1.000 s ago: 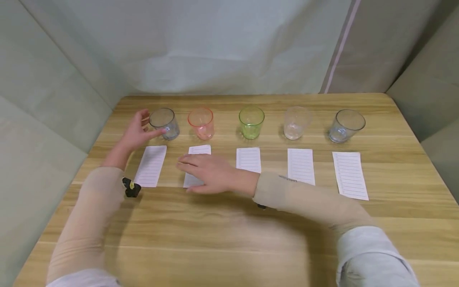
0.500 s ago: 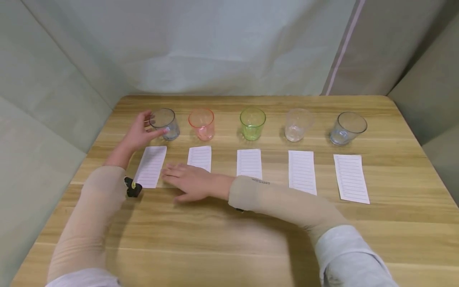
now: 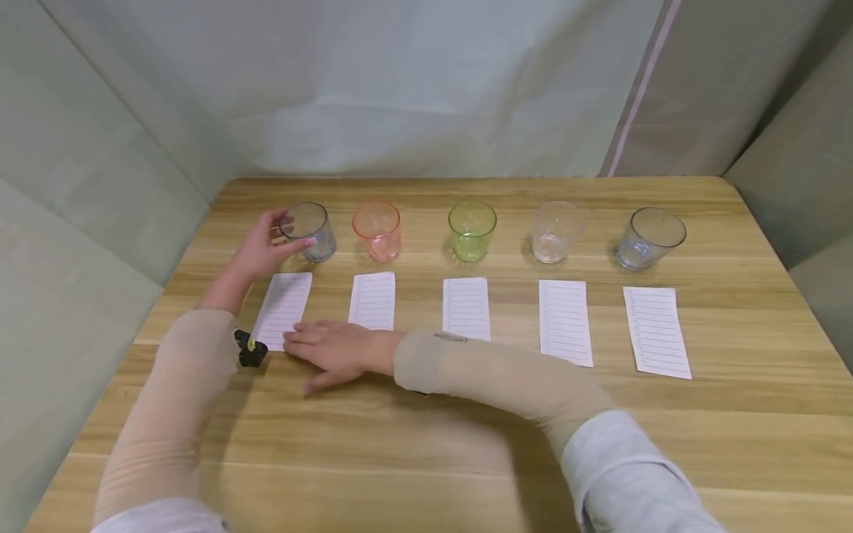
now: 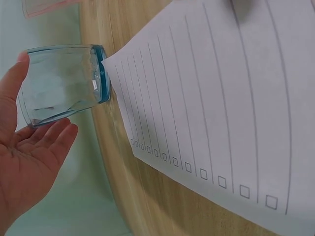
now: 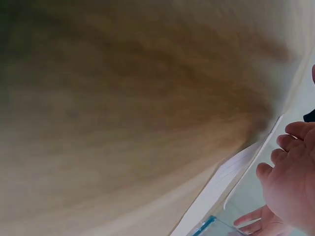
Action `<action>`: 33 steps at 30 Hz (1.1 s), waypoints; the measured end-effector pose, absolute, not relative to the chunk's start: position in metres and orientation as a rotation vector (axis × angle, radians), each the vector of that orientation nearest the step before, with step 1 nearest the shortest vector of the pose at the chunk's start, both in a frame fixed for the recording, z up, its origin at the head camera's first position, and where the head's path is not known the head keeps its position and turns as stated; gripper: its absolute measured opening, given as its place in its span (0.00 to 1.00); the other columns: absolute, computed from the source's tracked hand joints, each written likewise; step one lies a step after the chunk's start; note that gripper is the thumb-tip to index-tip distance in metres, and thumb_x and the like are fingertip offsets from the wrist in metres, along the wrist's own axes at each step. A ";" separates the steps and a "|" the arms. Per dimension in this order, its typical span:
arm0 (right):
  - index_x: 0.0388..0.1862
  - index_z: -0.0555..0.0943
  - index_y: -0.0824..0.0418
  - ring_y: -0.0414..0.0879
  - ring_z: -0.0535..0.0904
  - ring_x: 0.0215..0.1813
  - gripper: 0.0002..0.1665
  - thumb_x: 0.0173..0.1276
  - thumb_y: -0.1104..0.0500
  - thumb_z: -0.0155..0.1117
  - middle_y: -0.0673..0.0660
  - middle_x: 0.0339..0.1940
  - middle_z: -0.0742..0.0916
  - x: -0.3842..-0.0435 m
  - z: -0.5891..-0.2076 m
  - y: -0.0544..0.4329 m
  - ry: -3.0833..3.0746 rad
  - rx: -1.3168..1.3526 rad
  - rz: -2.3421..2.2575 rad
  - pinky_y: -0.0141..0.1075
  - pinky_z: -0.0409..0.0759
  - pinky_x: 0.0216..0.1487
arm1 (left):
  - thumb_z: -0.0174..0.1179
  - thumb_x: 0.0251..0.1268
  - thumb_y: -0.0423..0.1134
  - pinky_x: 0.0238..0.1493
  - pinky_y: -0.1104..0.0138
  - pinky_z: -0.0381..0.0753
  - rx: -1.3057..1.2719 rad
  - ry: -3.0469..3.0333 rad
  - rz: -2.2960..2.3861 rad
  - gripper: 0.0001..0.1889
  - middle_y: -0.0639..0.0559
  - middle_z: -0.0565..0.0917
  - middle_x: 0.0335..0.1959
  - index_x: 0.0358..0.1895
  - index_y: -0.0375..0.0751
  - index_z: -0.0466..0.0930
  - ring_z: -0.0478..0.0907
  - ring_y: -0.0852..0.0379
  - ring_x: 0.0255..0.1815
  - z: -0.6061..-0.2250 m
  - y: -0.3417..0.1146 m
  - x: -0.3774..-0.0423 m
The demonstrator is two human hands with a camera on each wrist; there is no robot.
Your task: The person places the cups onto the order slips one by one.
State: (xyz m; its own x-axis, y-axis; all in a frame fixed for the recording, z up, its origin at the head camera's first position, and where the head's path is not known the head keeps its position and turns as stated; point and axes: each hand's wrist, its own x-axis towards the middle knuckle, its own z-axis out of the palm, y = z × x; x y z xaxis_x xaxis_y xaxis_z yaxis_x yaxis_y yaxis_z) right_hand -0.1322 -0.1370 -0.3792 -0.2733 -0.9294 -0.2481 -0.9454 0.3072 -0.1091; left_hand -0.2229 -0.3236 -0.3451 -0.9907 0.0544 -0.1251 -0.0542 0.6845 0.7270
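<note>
At the far left of the row, my left hand (image 3: 260, 248) holds a blue-grey drinking glass (image 3: 318, 235), the thumb on its near side and the fingers round its left and far side. The left wrist view shows this glass (image 4: 64, 81) between thumb and fingers, standing on the table. In front of it lies a lined paper sheet (image 3: 285, 303) with small checkboxes, closest to me of all in the left wrist view. My right hand (image 3: 336, 349) is spread out, palm down, its fingertips at that sheet's lower right corner. Whether they touch the paper, I cannot tell.
Rightward in the same row stand a red glass (image 3: 378, 235), a green glass (image 3: 472, 235), a clear glass (image 3: 554, 237) and another blue-grey glass (image 3: 646, 240). Lined sheets lie before them, including the rightmost sheet (image 3: 658, 333). Curtains (image 3: 426, 89) surround the wooden table (image 3: 400, 459).
My right hand has moved left and slightly toward me, from over the second sheet to the first sheet's corner. The left hand has stayed at its glass.
</note>
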 end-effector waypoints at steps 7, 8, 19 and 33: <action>0.78 0.46 0.54 0.42 0.39 0.79 0.47 0.70 0.30 0.39 0.49 0.79 0.49 -0.133 -0.378 -0.143 2.303 -1.660 0.163 0.35 0.41 0.78 | 0.60 0.63 0.52 0.69 0.45 0.61 0.009 2.768 1.196 0.47 0.33 0.56 0.72 0.74 0.31 0.41 0.55 0.34 0.72 -0.343 -0.324 -0.222; 0.78 0.46 0.54 0.41 0.39 0.79 0.47 0.70 0.30 0.39 0.49 0.79 0.49 -0.134 -0.378 -0.143 2.302 -1.654 0.177 0.34 0.41 0.78 | 0.60 0.63 0.51 0.69 0.45 0.61 0.012 2.770 1.197 0.47 0.33 0.56 0.72 0.74 0.31 0.41 0.55 0.34 0.72 -0.342 -0.324 -0.222; 0.77 0.49 0.53 0.41 0.41 0.79 0.47 0.69 0.28 0.39 0.48 0.79 0.52 -0.135 -0.374 -0.146 2.292 -1.619 0.209 0.32 0.41 0.77 | 0.62 0.63 0.50 0.68 0.46 0.63 -0.012 2.766 1.218 0.47 0.32 0.58 0.71 0.73 0.30 0.42 0.57 0.34 0.71 -0.338 -0.324 -0.220; 0.77 0.53 0.55 0.43 0.43 0.79 0.46 0.69 0.29 0.40 0.50 0.79 0.53 -0.136 -0.373 -0.140 2.292 -1.625 0.218 0.31 0.42 0.77 | 0.61 0.63 0.50 0.67 0.45 0.64 -0.002 2.796 1.239 0.46 0.32 0.59 0.70 0.73 0.29 0.43 0.57 0.34 0.71 -0.329 -0.326 -0.210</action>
